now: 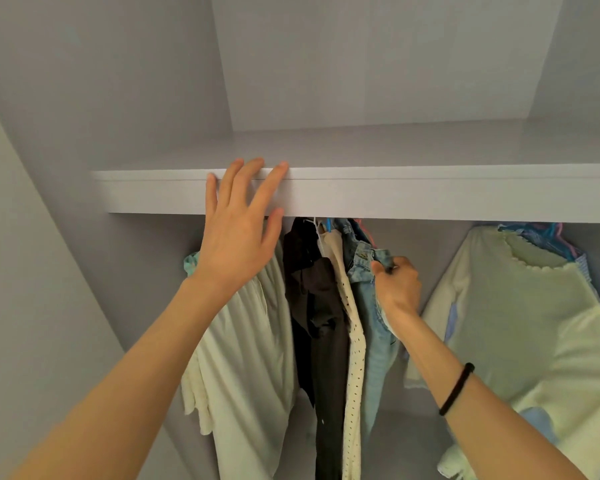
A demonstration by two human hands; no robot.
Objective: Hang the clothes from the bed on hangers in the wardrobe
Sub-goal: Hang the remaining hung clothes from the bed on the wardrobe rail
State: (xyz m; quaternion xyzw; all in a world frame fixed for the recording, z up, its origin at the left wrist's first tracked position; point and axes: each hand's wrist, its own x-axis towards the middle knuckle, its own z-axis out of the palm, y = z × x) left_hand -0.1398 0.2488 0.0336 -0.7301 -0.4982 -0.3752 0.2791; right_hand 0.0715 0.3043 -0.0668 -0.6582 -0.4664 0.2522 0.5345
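Observation:
I am looking into a white wardrobe. My left hand (238, 233) is raised with straight, spread fingers in front of the shelf edge (413, 194); whether it touches the edge I cannot tell. My right hand (397, 284) grips the waistband of light blue jeans (373, 327) that hang under the shelf. Left of the jeans hang a cream knitted piece with small holes (355, 368), a dark brown garment (321, 306) and a pale cream garment (243, 358). Hanger hooks, white and blue (326, 224), peek out below the shelf. The rail is hidden.
A pale yellow-green knitted top (534, 320) hangs further right over blue and pink hangers (548, 233). The wardrobe's left wall (49, 271) stands close to my left arm. A gap lies between the jeans and the yellow-green top. An upper compartment (378, 64) opens above the shelf.

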